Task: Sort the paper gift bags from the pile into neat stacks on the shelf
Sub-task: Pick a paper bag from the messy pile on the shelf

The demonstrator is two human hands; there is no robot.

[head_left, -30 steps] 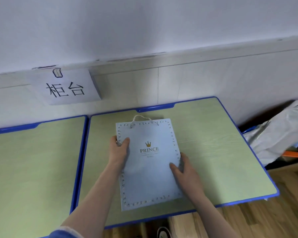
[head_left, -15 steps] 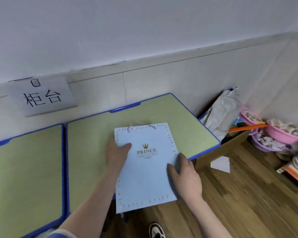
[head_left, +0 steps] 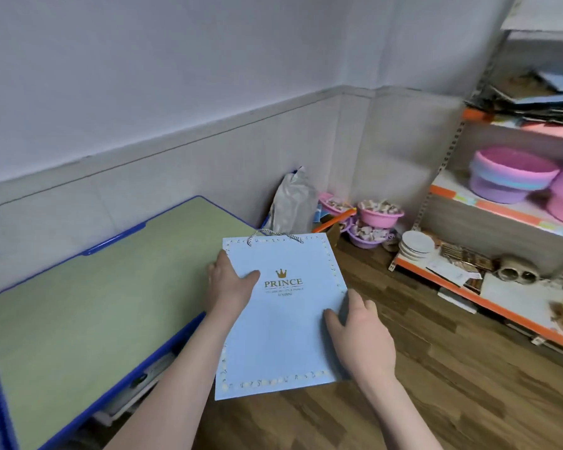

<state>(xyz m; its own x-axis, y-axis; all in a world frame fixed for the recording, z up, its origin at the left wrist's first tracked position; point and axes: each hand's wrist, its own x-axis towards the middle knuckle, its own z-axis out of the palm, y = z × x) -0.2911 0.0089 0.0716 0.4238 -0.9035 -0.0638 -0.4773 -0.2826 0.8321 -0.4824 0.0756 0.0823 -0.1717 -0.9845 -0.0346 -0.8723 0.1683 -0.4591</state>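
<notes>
Clearly both hands, left hand (head_left: 231, 287) and right hand (head_left: 358, 332), pinch the flat pale-blue paper gift bag (head_left: 283, 323) by its edges, so it could buckle or slip approaching the orange-edged metal shelf (head_left: 488, 305).

The flat gift bag (head_left: 283, 323) is held off the table (head_left: 78, 319), past the table's right edge and over the floor (head_left: 452, 384). The left hand (head_left: 229, 284) grips the gift bag's left edge, thumb on top; the right hand (head_left: 359, 339) grips its right edge nearer the person. The rope handle (head_left: 275, 236) lies at its far edge. Beyond it, a plastic sack (head_left: 293, 203) stands in the corner with filled basins (head_left: 376, 219) to its right. The shelf (head_left: 501, 209) stands at the right: a pile of flat bags (head_left: 533, 102) on an upper level, stacked basins (head_left: 511, 173) on the level below, plates (head_left: 415, 245) on the lowest one.
</notes>
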